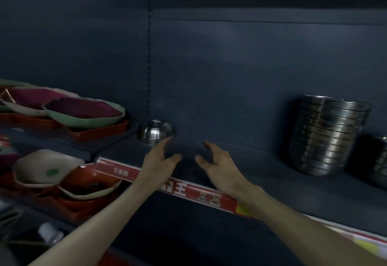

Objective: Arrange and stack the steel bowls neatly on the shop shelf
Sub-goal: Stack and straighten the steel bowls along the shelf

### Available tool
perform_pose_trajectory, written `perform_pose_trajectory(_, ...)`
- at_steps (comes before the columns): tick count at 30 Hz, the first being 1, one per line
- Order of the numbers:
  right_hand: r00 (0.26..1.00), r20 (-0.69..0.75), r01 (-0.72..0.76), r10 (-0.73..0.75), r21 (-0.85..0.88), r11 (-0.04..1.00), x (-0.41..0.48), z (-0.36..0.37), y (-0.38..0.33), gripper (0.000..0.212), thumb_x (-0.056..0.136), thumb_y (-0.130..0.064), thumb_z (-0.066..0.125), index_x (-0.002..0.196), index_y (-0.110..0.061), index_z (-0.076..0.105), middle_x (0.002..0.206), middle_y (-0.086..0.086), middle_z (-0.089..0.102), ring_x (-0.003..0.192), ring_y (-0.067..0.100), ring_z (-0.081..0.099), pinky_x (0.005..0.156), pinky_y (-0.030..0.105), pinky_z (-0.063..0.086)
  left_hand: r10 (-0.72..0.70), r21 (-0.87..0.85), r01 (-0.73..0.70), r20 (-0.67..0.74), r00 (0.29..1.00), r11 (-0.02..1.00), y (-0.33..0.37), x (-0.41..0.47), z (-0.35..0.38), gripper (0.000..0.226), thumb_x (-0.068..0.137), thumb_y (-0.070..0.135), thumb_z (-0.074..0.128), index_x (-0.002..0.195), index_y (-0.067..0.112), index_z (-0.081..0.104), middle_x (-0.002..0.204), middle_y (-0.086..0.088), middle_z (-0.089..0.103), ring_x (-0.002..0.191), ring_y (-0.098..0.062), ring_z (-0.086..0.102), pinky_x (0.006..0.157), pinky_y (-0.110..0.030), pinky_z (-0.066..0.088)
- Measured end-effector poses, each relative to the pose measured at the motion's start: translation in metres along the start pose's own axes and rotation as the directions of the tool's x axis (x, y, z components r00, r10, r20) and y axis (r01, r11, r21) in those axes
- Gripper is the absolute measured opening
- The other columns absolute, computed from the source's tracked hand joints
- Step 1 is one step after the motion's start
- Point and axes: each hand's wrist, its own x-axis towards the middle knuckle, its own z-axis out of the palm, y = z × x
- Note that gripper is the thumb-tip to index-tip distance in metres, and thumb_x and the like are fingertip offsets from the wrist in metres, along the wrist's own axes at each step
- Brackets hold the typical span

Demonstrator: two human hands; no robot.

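Left hand (160, 161) and right hand (217, 165) hover above the shelf (261, 173), fingers loosely spread, empty. An inverted steel bowl (155, 130) sits at eleven o'clock beside the left fingertips (165, 143); the bowl stack (326, 136) stands at two o'clock.

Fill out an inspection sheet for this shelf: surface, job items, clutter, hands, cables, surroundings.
Surface: dark shelf, red price strip along its front edge.
Job's things: one steel bowl upside down at left; tall bowl stack at right; second stack cut off at the frame edge.
Clutter: nothing seen.
Hands: left hand open, fingertips near the bowl's rim, contact unclear; right hand open, holding nothing.
Cables: nothing seen.
Surroundings: green-and-maroon dishes in red trays on neighbouring shelves.
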Motion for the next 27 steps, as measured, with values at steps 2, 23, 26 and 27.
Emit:
perform_pose_trajectory(2, 1.000, 0.014, 0.001, -0.001, -0.010, 1.000, 0.017, 0.015, -0.002, 0.065, 0.109, -0.044, 0.055, 0.166, -0.024, 0.031, 0.164, -0.003, 0.038, 0.154, 0.019, 0.028, 0.128, 0.036, 0.025, -0.019, 0.028, 0.020, -0.031, 0.999, 0.999, -0.014, 0.012, -0.013, 0.057, 0.099, 0.018, 0.073, 0.152, 0.026, 0.054, 0.134, 0.011, 0.064, 0.130, -0.012, 0.057, 0.101, -0.024, 0.040)
perform_pose_trajectory(23, 0.998, 0.051, 0.040, -0.024, -0.339, 0.940, 0.171, 0.128, -0.004, 0.075, 0.099, -0.038, 0.061, 0.162, -0.011, 0.028, 0.162, 0.012, 0.036, 0.145, 0.032, 0.038, 0.120, 0.042, 0.036, -0.174, 0.285, 0.196, -0.101, 0.980, 0.938, -0.080, 0.149, -0.048, 0.137, 0.053, 0.074, 0.083, 0.164, 0.015, 0.029, 0.163, -0.011, 0.042, 0.149, -0.033, 0.040, 0.120, -0.049, 0.040)
perform_pose_trajectory(26, 0.993, 0.111, -0.011, 0.050, -0.332, 0.943, 0.178, 0.127, 0.005, 0.094, 0.101, -0.051, 0.054, 0.170, -0.011, 0.004, 0.176, 0.011, 0.012, 0.159, 0.032, 0.018, 0.130, 0.045, 0.020, -0.234, 0.313, 0.248, -0.084, 0.969, 0.917, -0.081, 0.158, -0.041, 0.150, 0.045, 0.086, 0.072, 0.168, 0.019, 0.019, 0.169, -0.011, 0.036, 0.154, -0.035, 0.037, 0.123, -0.054, 0.036)
perform_pose_trajectory(27, 0.988, 0.133, -0.035, 0.084, -0.336, 0.941, 0.180, 0.126, 0.006, 0.097, 0.101, -0.054, 0.051, 0.170, -0.010, -0.002, 0.178, 0.011, 0.006, 0.162, 0.031, 0.011, 0.131, 0.045, 0.016, -0.249, 0.338, 0.260, -0.076, 0.966, 0.904, -0.078, 0.158, -0.039, 0.151, 0.047, 0.085, 0.069, 0.170, 0.019, 0.013, 0.172, -0.013, 0.032, 0.158, -0.036, 0.030, 0.126, -0.053, 0.030)
